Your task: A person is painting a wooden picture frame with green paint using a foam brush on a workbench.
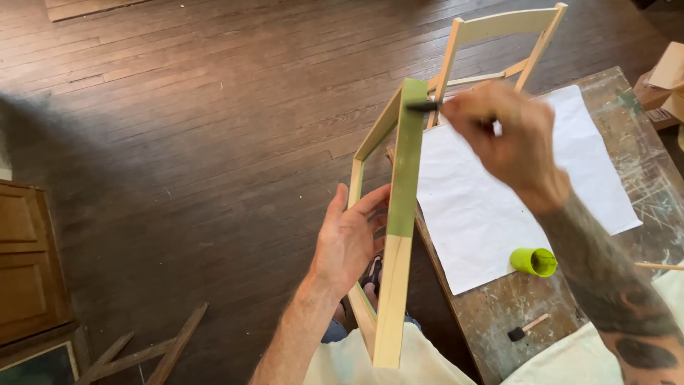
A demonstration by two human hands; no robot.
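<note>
Right hand (507,135) is blurring w/ motion and covering most of the brush (425,106) handle; only the dark tip is showing. Left hand (348,239) is hiding part of the wooden frame (403,207)'s far rail. Frame's btm end is sinking behind pale cloth at 6 o'clock. Cardboard box (666,85) is running off the edge at 3 o'clock.

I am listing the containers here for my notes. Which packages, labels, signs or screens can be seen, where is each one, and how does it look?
Cardboard boxes: far right edge beyond the worn table, brown, stacked, partly cut off; a pale label shows on one.
Small pot: on the table at the white paper sheet edge, round, lime green, lying on its side.
No signs or screens.
</note>
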